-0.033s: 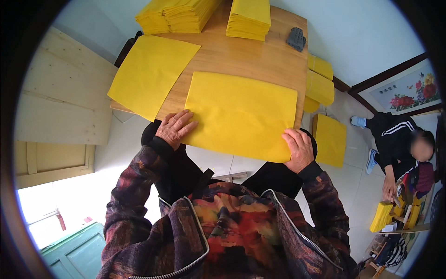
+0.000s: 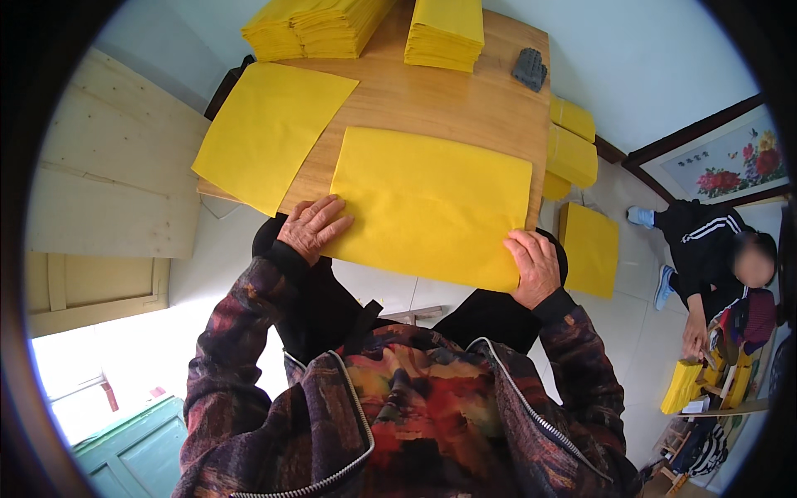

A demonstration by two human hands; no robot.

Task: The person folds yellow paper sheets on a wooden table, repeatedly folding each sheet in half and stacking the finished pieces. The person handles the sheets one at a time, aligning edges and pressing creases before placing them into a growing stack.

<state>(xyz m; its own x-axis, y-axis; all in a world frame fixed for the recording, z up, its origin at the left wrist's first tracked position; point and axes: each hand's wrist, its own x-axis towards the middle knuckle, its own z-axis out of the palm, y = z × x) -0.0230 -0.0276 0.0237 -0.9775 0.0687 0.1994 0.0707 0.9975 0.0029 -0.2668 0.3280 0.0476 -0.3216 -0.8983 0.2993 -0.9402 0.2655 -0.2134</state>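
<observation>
Both hands lie flat and unclenched on a yellow paper sheet (image 2: 427,203) at frame centre.
Left hand (image 2: 311,226) presses its near left corner, right hand (image 2: 535,267) its near right corner, on a wooden table (image 2: 440,104); yellow paper stacks (image 2: 320,26) sit upper centre, above a pale tiled floor (image 2: 618,319).

A zipped jacket (image 2: 415,415) in a mottled dark pattern of maroon, orange, yellow and purple, silver zipper open at the chest; black cuffs show at both wrists, black trousers below

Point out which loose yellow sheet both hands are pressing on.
The right-hand sheet, under the left hand and right hand; the other sheet lies untouched.
</observation>
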